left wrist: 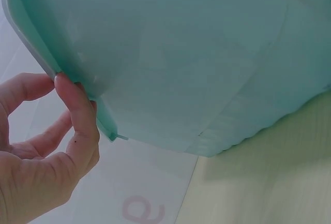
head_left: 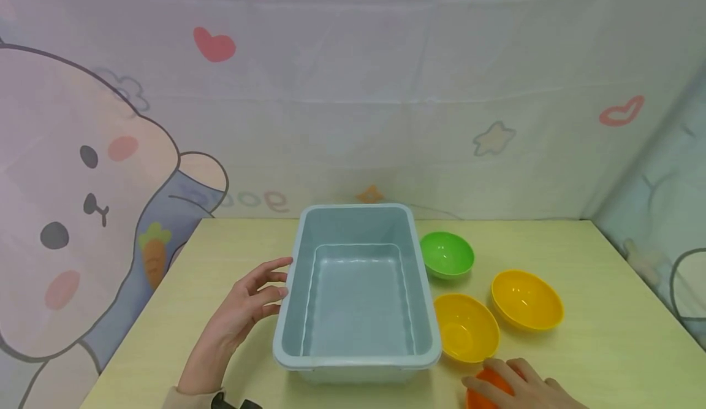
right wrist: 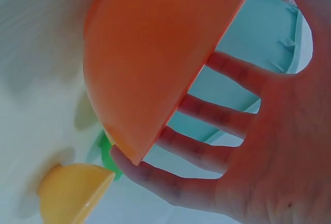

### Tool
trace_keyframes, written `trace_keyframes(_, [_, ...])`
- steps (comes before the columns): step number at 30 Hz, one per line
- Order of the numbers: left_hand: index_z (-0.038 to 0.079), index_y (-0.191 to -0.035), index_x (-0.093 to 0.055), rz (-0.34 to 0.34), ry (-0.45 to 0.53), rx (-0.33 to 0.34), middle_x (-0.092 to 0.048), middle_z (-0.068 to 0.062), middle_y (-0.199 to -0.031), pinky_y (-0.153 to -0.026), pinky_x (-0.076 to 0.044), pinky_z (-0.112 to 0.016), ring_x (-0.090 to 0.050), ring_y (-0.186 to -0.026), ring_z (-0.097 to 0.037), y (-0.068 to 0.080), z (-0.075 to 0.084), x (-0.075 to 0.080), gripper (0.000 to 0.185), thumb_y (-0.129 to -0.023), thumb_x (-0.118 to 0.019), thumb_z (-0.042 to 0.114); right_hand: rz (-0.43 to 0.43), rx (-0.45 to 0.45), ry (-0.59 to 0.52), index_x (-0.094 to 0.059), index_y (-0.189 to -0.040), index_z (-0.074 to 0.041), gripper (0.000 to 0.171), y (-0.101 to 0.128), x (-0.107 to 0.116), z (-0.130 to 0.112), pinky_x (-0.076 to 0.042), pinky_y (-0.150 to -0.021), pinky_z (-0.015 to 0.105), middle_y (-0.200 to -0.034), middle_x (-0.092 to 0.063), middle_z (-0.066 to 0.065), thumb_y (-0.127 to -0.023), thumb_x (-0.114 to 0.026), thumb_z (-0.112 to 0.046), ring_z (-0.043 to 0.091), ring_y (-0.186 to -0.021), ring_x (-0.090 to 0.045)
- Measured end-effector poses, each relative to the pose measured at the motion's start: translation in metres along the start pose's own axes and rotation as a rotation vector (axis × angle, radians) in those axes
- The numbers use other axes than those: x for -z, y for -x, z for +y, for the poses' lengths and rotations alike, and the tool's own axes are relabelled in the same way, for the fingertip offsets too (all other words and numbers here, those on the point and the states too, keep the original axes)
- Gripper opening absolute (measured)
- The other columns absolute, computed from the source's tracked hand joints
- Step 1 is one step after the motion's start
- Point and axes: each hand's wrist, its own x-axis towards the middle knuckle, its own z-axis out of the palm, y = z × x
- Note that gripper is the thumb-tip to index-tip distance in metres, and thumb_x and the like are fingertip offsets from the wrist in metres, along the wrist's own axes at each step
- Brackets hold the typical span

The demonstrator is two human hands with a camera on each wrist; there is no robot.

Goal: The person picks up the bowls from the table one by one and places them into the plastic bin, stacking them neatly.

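Left hand [head_left: 242, 311] — fingers straight, tips touching the left rim of the pale blue tub [head_left: 287, 311] at the worktop [head_left: 607, 335] centre. Right hand [head_left: 524, 387] spread over an orange bowl [head_left: 485, 390] at the near edge, apparently cupping it; two yellow bowls [head_left: 466, 326] and a green bowl [head_left: 447, 254] stand just beyond.

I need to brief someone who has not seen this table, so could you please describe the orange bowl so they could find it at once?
Start at the pale blue tub in the middle of the table. Four bowls sit to its right; the orange bowl is nearest the person, just past the closer yellow bowl. It is the only orange one, and the right hand covers it.
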Motion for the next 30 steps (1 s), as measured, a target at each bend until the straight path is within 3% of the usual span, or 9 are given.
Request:
trace_keyframes(7, [0.009, -0.142, -0.042, 0.013, 0.002, 0.001, -0.052, -0.003, -0.113, -0.079, -0.056, -0.028, -0.064, -0.087, -0.008, 0.0, -0.002, 0.003, 0.056, -0.09, -0.062, 0.01, -0.018, 0.06, -0.025, -0.048, -0.127, -0.051, 0.071, 0.004, 0.015, -0.01, -0.048, -0.074, 0.058, -0.129, -0.047, -0.005, -0.066, -0.05, -0.087, 0.028, -0.111, -0.046])
trace_keyframes(14, [0.009, -0.142, -0.042, 0.019, 0.001, 0.006, -0.052, -0.003, -0.113, -0.079, -0.056, -0.029, -0.064, -0.087, -0.009, 0.0, -0.002, 0.003, 0.055, -0.09, -0.062, 0.01, 0.014, 0.143, 0.023, -0.046, -0.131, -0.049, 0.076, 0.011, 0.032, -0.015, -0.048, -0.069, 0.052, -0.129, -0.046, -0.006, -0.067, -0.041, -0.09, 0.027, -0.111, -0.044])
trace_keyframes(24, [0.01, -0.142, -0.043, 0.01, 0.002, 0.008, -0.052, -0.004, -0.113, -0.08, -0.056, -0.029, -0.064, -0.09, -0.01, 0.001, 0.001, -0.001, 0.055, -0.09, -0.063, 0.01, -0.021, 0.176, -0.02, -0.042, -0.137, -0.048, 0.077, 0.021, 0.058, -0.022, -0.044, -0.078, 0.068, -0.142, -0.042, 0.002, -0.071, -0.045, -0.086, 0.034, -0.116, -0.045])
trace_keyframes(30, [0.007, -0.142, -0.042, 0.0, 0.0, -0.013, -0.052, -0.004, -0.113, -0.08, -0.056, -0.029, -0.064, -0.09, -0.01, 0.002, 0.001, -0.001, 0.055, -0.09, -0.062, 0.01, 0.034, 0.238, -0.042, -0.036, -0.138, -0.051, 0.073, 0.027, 0.071, -0.023, -0.042, -0.077, 0.072, -0.144, -0.038, 0.001, -0.074, -0.048, -0.083, 0.037, -0.124, -0.042])
